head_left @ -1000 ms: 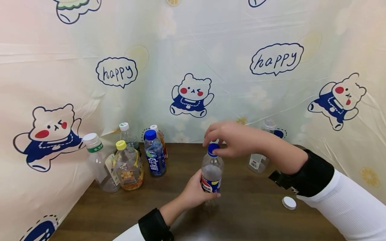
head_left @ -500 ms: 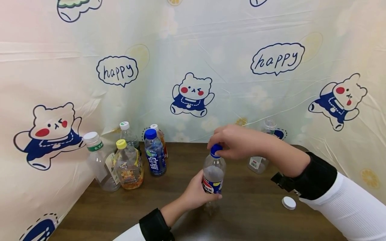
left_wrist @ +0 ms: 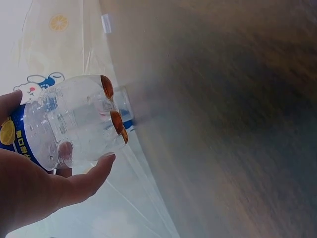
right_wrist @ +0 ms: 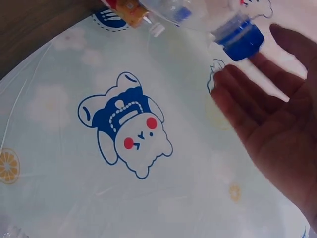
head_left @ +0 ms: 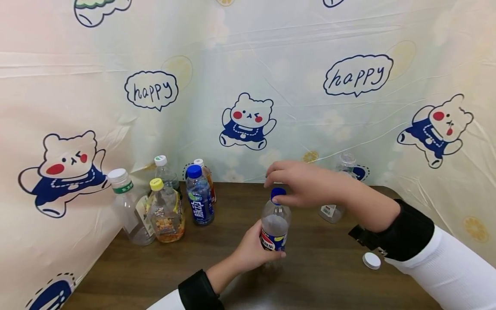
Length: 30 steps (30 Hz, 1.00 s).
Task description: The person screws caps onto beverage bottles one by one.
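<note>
My left hand (head_left: 253,247) grips a clear plastic cola bottle (head_left: 275,221) round its blue label, holding it upright. In the left wrist view a little brown liquid sits in the base of the bottle (left_wrist: 81,116), which looks raised off the table. Over its blue cap (head_left: 277,193) hovers my right hand (head_left: 308,183), fingers loosely bent and spread. In the right wrist view the cap (right_wrist: 242,40) is on the bottle's neck, and the thumb and fingers of the right hand (right_wrist: 280,116) stand around it without pinching.
Several capped bottles stand at the back left, among them a yellow-capped bottle (head_left: 166,213) and a blue-capped one (head_left: 199,200). A clear bottle (head_left: 330,212) stands behind my right forearm. A loose white cap (head_left: 371,260) lies on the brown table (head_left: 321,275) at right.
Half a second ago my right fingers were curled round the blue cap; now they have loosened and lifted from it. The left hand keeps its grip, the bottle slightly further right than a second ago.
</note>
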Available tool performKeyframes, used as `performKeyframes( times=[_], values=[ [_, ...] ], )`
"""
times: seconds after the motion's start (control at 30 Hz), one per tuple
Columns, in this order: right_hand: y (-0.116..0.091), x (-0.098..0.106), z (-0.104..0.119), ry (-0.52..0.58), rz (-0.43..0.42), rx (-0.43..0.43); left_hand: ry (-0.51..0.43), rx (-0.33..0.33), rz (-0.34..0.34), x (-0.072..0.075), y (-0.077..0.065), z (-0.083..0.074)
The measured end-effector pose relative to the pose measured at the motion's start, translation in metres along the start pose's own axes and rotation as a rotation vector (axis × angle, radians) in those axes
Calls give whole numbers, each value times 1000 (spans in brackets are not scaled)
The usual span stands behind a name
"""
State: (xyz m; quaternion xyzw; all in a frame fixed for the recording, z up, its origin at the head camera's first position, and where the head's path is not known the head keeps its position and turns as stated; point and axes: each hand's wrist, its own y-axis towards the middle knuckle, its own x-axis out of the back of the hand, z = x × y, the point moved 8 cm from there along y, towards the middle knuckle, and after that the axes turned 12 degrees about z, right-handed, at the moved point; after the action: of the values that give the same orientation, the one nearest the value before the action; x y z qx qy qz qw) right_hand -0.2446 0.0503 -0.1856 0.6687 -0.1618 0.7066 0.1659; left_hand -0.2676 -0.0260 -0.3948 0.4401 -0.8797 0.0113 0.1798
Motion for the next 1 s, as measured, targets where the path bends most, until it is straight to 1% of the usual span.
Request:
performKeyframes(
  times=[0.07,0.13,0.27,0.43,0.63,0.7,0.77,0.83,1.0],
  values=[
    [-1,1,3,46,18,53,1,2,-2,1,0,0],
    [-2,1,5,65,39,91,1,4,0,1,-1,0],
    [-1,-1,5,73,64,123,-4,2,10,0,-1,0],
    [-1,-3,-1,61,50,69,0,-10,14,-2,-1,-2],
    [1,-6,-5,-33,-12,0,1,-21,15,-3,0,-4],
    [1,-6,-6,-57,-16,-21,-3,-18,20,-4,0,-3],
    [-1,-6,-6,-49,-13,-33,-14,-9,25,-5,0,-2],
    [-3,-4,-5,-15,-7,-13,-21,-2,26,-5,0,-1],
    [-7,2,3,76,19,112,-17,3,21,-4,-1,-1]
  ],
)
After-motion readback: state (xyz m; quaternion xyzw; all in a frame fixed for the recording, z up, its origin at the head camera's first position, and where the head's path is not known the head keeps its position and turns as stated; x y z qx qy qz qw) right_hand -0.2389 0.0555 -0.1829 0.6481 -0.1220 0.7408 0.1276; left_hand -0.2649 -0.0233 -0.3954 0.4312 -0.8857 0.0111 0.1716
